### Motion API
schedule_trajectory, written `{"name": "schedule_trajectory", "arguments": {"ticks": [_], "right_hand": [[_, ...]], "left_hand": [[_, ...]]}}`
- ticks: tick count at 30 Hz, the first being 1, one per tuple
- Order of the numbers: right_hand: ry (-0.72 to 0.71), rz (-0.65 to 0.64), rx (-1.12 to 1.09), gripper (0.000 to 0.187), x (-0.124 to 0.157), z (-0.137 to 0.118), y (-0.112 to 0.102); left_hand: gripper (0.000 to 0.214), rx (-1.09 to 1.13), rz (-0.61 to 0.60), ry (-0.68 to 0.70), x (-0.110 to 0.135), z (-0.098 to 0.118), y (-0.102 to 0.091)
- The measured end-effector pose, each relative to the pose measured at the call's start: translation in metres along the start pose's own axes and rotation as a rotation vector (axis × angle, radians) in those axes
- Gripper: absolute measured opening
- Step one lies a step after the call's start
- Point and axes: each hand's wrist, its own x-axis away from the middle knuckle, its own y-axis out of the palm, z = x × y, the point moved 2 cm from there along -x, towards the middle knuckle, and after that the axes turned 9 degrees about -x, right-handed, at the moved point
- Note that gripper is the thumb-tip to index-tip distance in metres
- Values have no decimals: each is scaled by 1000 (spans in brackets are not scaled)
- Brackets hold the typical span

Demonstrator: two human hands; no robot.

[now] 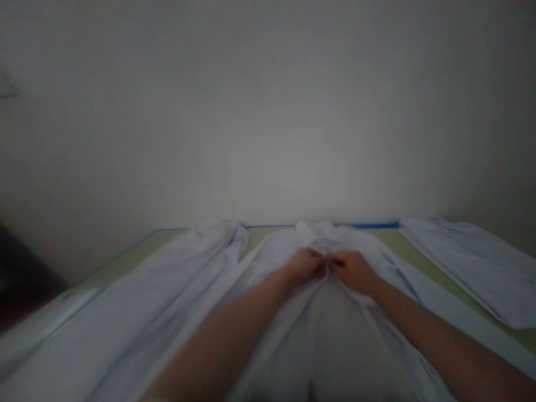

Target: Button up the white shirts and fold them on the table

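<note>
A white shirt (335, 335) lies spread on a green-topped table (125, 259), its collar (312, 229) at the far edge and a sleeve (196, 262) trailing to the left. My left hand (307, 263) and my right hand (354, 271) meet at the front of the shirt just below the collar. Both are closed in a pinch on the fabric, fingertips almost touching. The picture is dim and soft, so what lies between the fingers is too small to make out.
A second white garment (473, 262) lies folded flat at the right of the table. A blue strip (368, 225) runs along the table's far edge against a plain pale wall (268, 111). A dark shape (20, 273) stands at the far left.
</note>
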Motion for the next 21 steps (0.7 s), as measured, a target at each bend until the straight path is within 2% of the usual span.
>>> {"name": "schedule_trajectory", "arguments": {"ticks": [6,14,18,21], "right_hand": [[13,-100,-157,31,-1,5,-6],[-10,48,-53,22,-3,4,2],[14,70,-66,21,-3,6,5],[41,74,-129,22,-5,12,6]], "left_hand": [[23,-3,3,3,2,0,-1],[19,140,-64,45,-1,1,1],[28,-16,37,26,1,2,0],[27,-137,97,29,4,4,-1]]}}
